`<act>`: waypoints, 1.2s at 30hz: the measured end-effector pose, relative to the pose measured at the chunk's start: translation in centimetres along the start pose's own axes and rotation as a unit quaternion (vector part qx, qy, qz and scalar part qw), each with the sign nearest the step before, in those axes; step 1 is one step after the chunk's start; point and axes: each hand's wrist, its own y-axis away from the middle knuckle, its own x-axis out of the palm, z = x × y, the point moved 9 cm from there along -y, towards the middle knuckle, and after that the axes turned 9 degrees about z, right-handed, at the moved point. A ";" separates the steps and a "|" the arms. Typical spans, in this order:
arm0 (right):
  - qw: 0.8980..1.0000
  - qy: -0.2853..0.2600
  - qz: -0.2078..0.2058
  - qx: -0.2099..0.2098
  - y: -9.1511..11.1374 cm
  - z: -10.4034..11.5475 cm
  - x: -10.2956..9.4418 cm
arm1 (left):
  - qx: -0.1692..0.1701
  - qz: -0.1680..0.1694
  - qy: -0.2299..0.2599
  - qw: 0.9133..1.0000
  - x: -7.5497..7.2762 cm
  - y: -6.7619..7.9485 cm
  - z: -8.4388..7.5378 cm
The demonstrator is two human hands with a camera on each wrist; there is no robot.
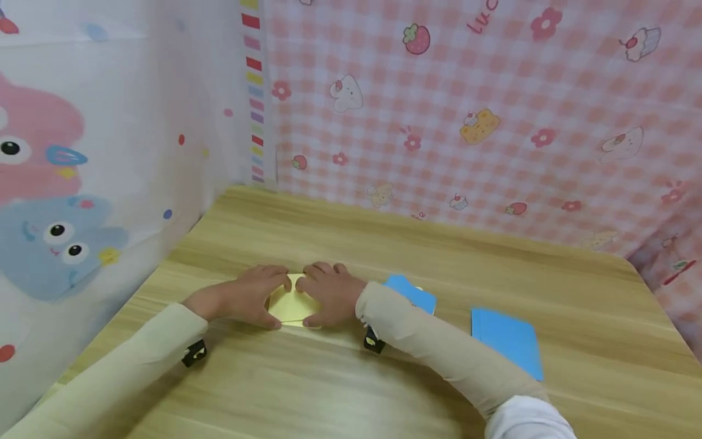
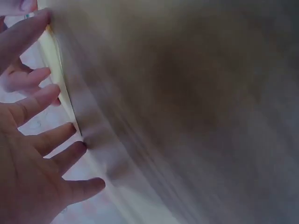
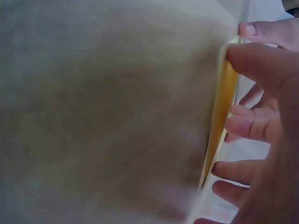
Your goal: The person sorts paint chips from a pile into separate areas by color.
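Note:
A folded piece of yellow paper (image 1: 293, 305) lies on the wooden table between both hands in the head view. At its left side, the left hand (image 1: 255, 297) has its thumb by the near edge and its index finger at the far edge. Opposite it, the right hand (image 1: 333, 292) touches the paper, its thumb at the near right corner. In the left wrist view, the left fingers (image 2: 44, 140) are spread out along the yellow paper (image 2: 55, 56). The right wrist view shows a gap between layers of the paper (image 3: 224, 93), with the right thumb (image 3: 261, 63) against it.
Blue paper (image 1: 414, 296) lies beside the right wrist, partly covered by the sleeve. Farther right is a blue rectangular sheet or pad (image 1: 507, 341). Patterned cloths (image 1: 439, 110) hang behind and left of the table (image 1: 307, 390). Black wrist devices (image 1: 374, 341) sit under the forearms.

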 end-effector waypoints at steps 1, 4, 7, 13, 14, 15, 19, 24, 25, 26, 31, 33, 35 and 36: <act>1.000 -0.005 0.010 -0.002 0.2 -0.2 0.3 | -0.003 0.005 -0.006 1.000 0.3 -0.2 0.0; 1.000 -0.014 0.005 -0.006 1.8 -1.1 -0.5 | -0.001 -0.005 -0.025 1.000 -0.5 -0.7 -0.8; 0.999 -0.030 -0.035 0.001 5.2 -2.8 -2.6 | 0.022 -0.024 -0.045 0.998 -2.7 -1.3 -3.1; 0.990 -0.068 -0.101 0.066 13.6 -7.1 -3.7 | 0.098 -0.032 -0.090 0.991 -5.5 -4.4 -9.5; 0.989 -0.072 -0.105 0.077 14.6 -7.6 -3.3 | 0.108 -0.026 -0.096 0.989 -5.4 -5.2 -10.2; 0.988 -0.077 -0.105 0.088 15.3 -8.1 -2.7 | 0.111 -0.016 -0.101 0.988 -5.0 -6.0 -10.7; 0.985 -0.097 -0.089 0.113 16.2 -8.9 0.6 | 0.102 0.037 -0.108 0.988 -2.3 -9.2 -11.4; 0.984 -0.121 -0.065 0.114 14.5 -8.7 5.0 | 0.073 0.083 -0.099 0.989 1.3 -11.3 -10.6; 0.984 -0.122 -0.065 0.114 14.2 -8.6 5.5 | 0.072 0.086 -0.098 0.989 1.8 -11.5 -10.6; 0.984 -0.122 -0.064 0.115 14.0 -8.5 6.0 | 0.073 0.088 -0.097 0.989 2.2 -11.6 -10.5; 0.984 -0.102 -0.083 0.117 13.8 -8.4 5.8 | 0.088 0.071 -0.097 0.989 2.0 -12.0 -10.9; 0.984 -0.105 -0.087 0.114 13.9 -8.5 5.4 | 0.089 0.063 -0.101 0.989 1.6 -12.1 -11.0; 0.983 -0.116 -0.091 0.107 14.1 -8.7 5.0 | 0.090 0.057 -0.101 0.989 1.1 -12.1 -11.1; 0.982 -0.124 -0.095 0.102 14.3 -8.8 4.7 | 0.090 0.053 -0.103 0.989 0.9 -12.1 -11.2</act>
